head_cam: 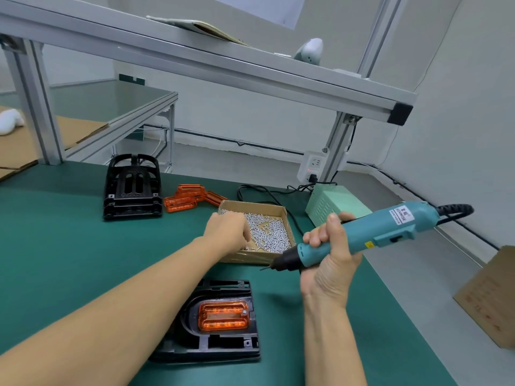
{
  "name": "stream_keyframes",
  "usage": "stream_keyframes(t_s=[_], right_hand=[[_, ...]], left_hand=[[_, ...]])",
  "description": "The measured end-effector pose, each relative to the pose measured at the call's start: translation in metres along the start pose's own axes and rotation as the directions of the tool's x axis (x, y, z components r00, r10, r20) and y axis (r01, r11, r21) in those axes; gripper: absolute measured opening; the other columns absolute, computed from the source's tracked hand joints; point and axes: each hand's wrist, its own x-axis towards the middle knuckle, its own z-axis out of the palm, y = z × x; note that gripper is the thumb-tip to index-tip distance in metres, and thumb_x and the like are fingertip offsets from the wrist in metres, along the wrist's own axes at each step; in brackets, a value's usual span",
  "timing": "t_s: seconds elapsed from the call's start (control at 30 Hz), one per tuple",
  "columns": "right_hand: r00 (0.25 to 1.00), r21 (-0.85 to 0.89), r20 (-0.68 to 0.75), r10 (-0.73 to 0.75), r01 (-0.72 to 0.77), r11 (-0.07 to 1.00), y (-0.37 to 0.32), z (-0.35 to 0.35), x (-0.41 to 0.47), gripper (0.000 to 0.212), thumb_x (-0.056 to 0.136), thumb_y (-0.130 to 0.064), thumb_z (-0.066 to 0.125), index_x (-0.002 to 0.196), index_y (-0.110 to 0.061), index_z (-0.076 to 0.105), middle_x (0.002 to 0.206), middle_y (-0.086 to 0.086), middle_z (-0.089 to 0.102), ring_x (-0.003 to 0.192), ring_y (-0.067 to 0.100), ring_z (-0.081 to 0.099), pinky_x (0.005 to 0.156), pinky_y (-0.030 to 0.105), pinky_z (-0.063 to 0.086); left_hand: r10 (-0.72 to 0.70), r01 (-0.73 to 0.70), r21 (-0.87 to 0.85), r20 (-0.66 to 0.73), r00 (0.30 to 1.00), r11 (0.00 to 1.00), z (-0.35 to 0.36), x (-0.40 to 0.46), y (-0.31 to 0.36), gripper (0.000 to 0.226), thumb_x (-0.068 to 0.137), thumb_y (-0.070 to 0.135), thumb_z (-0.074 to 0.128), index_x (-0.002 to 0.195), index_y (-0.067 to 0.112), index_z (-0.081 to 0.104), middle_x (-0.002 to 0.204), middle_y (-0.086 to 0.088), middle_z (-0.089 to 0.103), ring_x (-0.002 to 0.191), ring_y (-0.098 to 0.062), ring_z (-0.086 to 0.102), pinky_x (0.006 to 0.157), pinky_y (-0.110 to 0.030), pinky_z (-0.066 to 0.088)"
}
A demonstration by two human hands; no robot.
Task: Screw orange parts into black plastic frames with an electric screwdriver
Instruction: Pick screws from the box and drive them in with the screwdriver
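Observation:
A black plastic frame (223,344) lies flat on the green table near me, with an orange part (223,316) seated in its recess and a screw at the part's upper right corner. My right hand (328,263) grips a teal electric screwdriver (367,232), held above the table with its bit pointing left. My left hand (230,231) reaches into the cardboard box of silver screws (281,211), fingers curled down among them; what they hold is hidden.
A stack of black frames (133,188) stands at the back left, with a pile of loose orange parts (192,197) beside it. A pale green power unit (334,204) and cables sit behind the box. A cardboard box (493,299) stands at the right.

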Motion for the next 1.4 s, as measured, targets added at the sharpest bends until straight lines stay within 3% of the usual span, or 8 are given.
stream_keyframes(t_s=[0.53,0.77,0.9,1.0,1.1,1.17,1.27,1.4], right_hand=[[0.999,-0.036,0.015,0.038,-0.037,0.999,0.006,0.0,-0.003,0.016,0.077,-0.01,0.064,0.087,-0.019,0.055,0.052,-0.004,0.042,0.043,0.01,0.041,0.05,0.022,0.041],[0.998,-0.049,0.01,0.065,-0.064,0.997,0.009,-0.002,-0.005,0.018,0.077,-0.009,0.064,0.089,-0.017,0.054,0.053,-0.003,0.042,0.043,0.011,0.041,0.05,0.025,0.04],[0.998,-0.048,0.012,0.059,-0.058,0.997,0.007,-0.002,-0.004,0.018,0.077,-0.009,0.064,0.09,-0.017,0.054,0.053,-0.003,0.042,0.044,0.012,0.041,0.05,0.026,0.041],[0.999,-0.043,0.01,0.051,-0.05,0.998,0.005,-0.001,-0.005,0.017,0.077,-0.009,0.064,0.087,-0.018,0.054,0.052,-0.003,0.041,0.043,0.012,0.041,0.049,0.025,0.041],[0.999,-0.035,0.006,0.036,-0.036,0.999,0.001,0.001,-0.006,0.016,0.078,-0.009,0.063,0.088,-0.017,0.053,0.051,-0.004,0.04,0.042,0.011,0.04,0.049,0.023,0.041],[0.999,0.001,0.012,0.039,-0.039,0.999,-0.003,0.004,-0.007,0.015,0.078,-0.009,0.061,0.087,-0.019,0.053,0.051,-0.005,0.04,0.042,0.01,0.04,0.049,0.022,0.041],[0.997,0.093,0.05,0.063,-0.068,0.993,-0.011,0.009,-0.01,0.014,0.083,-0.009,0.058,0.087,-0.022,0.053,0.052,-0.008,0.039,0.043,0.007,0.04,0.05,0.021,0.042],[0.989,0.229,0.12,0.086,-0.112,0.967,-0.022,0.021,-0.018,0.013,0.086,-0.015,0.058,0.082,-0.027,0.055,0.054,-0.012,0.038,0.045,0.004,0.039,0.052,0.019,0.042]], left_hand=[[0.031,-0.086,0.283,0.191,0.981,0.955,0.001,0.009,0.002,0.023,0.09,0.001,0.042,0.103,-0.002,0.06,0.112,-0.019,0.063,0.102,-0.032,0.062,0.079,-0.041,0.05],[0.025,-0.096,0.309,0.227,0.974,0.946,-0.004,0.016,0.005,0.019,0.088,0.005,0.053,0.072,0.01,0.046,0.094,-0.013,0.064,0.091,-0.03,0.063,0.068,-0.033,0.046],[0.028,-0.128,0.351,0.276,0.961,0.927,-0.004,0.014,0.003,0.018,0.095,0.012,0.044,0.077,0.01,0.042,0.086,-0.007,0.055,0.076,-0.024,0.051,0.063,-0.031,0.04],[0.049,-0.095,0.201,0.222,0.974,0.975,-0.009,0.01,0.0,0.025,0.092,0.012,0.05,0.067,0.009,0.046,0.073,-0.005,0.056,0.072,-0.024,0.054,0.06,-0.03,0.044],[0.048,-0.046,-0.211,0.005,0.999,0.976,-0.023,-0.003,-0.004,0.013,0.084,0.008,0.057,0.076,0.002,0.066,0.076,-0.003,0.067,0.075,-0.019,0.064,0.067,-0.029,0.054],[-0.023,-0.024,-0.521,-0.083,0.996,0.853,-0.032,-0.022,-0.007,0.009,0.082,0.007,0.064,0.076,0.008,0.07,0.074,0.002,0.068,0.07,-0.011,0.062,0.059,-0.018,0.049],[-0.1,0.05,-0.901,0.007,0.995,0.431,-0.036,-0.068,-0.014,0.011,0.084,0.007,0.068,0.085,0.016,0.074,0.078,-0.003,0.071,0.072,-0.01,0.06,0.062,-0.017,0.049],[-0.096,0.152,-0.988,0.153,0.984,-0.021,-0.034,-0.125,-0.019,0.017,0.07,0.012,0.07,0.085,0.01,0.078,0.079,-0.007,0.071,0.064,-0.007,0.061,0.056,-0.018,0.051]])
